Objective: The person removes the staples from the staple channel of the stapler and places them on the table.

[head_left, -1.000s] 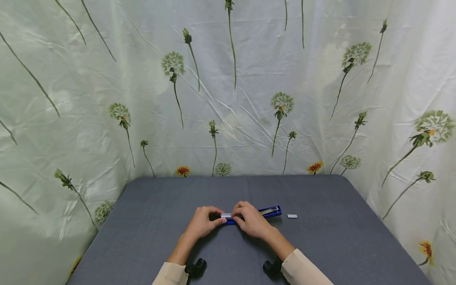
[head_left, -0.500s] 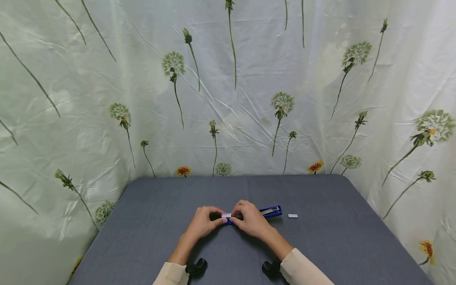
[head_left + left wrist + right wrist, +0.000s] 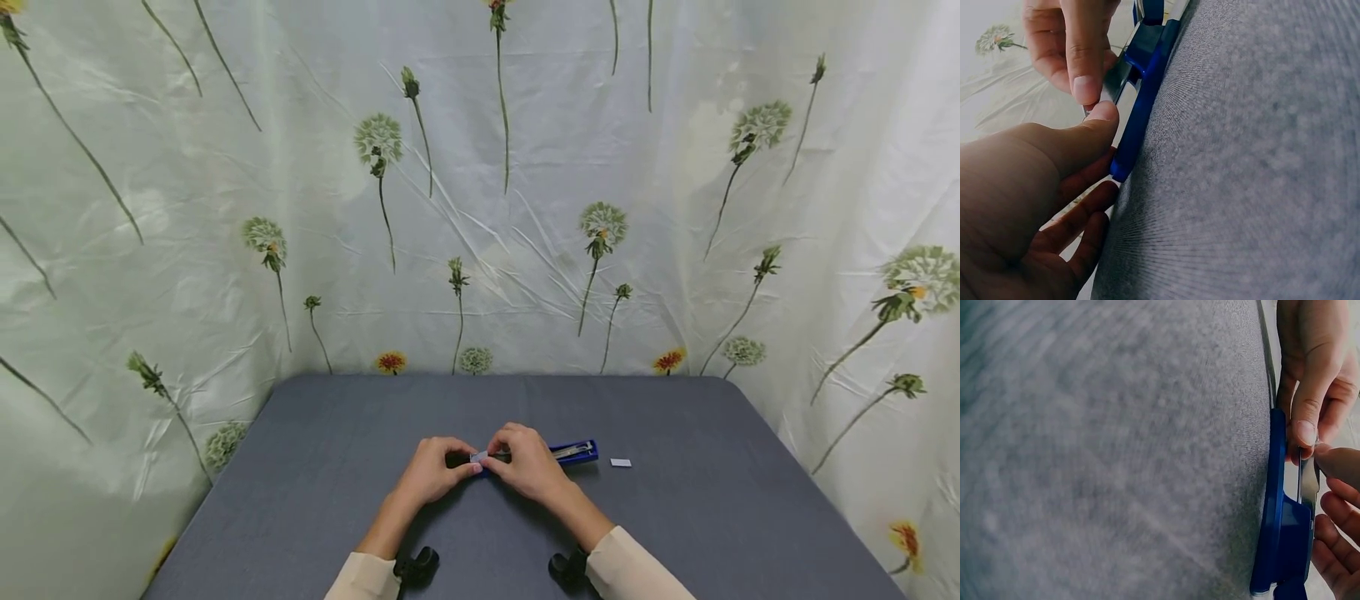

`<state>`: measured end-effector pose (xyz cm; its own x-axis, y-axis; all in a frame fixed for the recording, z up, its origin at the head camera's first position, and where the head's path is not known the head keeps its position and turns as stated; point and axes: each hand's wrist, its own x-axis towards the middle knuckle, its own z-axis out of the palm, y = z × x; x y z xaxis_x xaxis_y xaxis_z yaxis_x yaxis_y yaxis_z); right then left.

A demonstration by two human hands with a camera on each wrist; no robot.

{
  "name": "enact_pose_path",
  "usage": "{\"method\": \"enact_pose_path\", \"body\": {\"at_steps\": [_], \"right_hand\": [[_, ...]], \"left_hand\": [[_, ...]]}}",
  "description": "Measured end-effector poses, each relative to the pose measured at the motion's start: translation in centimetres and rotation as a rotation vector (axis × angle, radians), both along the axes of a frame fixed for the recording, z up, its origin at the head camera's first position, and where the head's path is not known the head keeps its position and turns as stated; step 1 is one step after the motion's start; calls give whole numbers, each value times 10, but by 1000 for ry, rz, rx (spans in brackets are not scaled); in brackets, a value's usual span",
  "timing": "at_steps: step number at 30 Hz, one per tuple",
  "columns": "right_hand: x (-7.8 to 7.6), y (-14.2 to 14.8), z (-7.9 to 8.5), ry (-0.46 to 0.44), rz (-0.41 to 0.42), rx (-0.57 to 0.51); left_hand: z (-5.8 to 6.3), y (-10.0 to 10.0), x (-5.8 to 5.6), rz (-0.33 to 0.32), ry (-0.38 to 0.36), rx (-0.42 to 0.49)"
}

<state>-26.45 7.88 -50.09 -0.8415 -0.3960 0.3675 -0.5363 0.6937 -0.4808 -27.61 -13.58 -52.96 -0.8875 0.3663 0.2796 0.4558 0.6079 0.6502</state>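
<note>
While a pale strip (image 3: 478,457), probably a row of staples, is being pinched at the fingertips of the left hand (image 3: 430,473) and the right hand (image 3: 525,462), an opened blue stapler (image 3: 574,452) is lying under them on the grey tablecloth (image 3: 697,500). By the left thumb and forefinger one end of the strip is being grasped; the other end appears to be grasped likewise by the right ones. The remaining fingers are being left loosely bent. In the right wrist view, the metal rail (image 3: 1309,476) is standing above the blue base (image 3: 1272,487) with a gap, and the fingertips are meeting near its end. Whether the strip is touching the rail cannot be told.

For good work, a light and even pinch seems to be needed, since such a row could be broken by bending. It should probably be levelled and aligned with the rail before any pressure is given, and hard pushing on the raised rail is better avoided.

Toward the right, the metal inside of the stapler is being exposed, while its middle is being hidden by the right hand. A second strip (image 3: 621,462) is lying near that end, well apart from the fingers. By no other object is the work being obstructed; only the view is being narrowed by the fingertips.
</note>
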Motion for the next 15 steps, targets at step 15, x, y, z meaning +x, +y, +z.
{"method": "enact_pose_path", "body": {"at_steps": [15], "right_hand": [[-2, -1, 2, -29, 50, 69]], "left_hand": [[1, 0, 1, 3, -24, -3]]}}
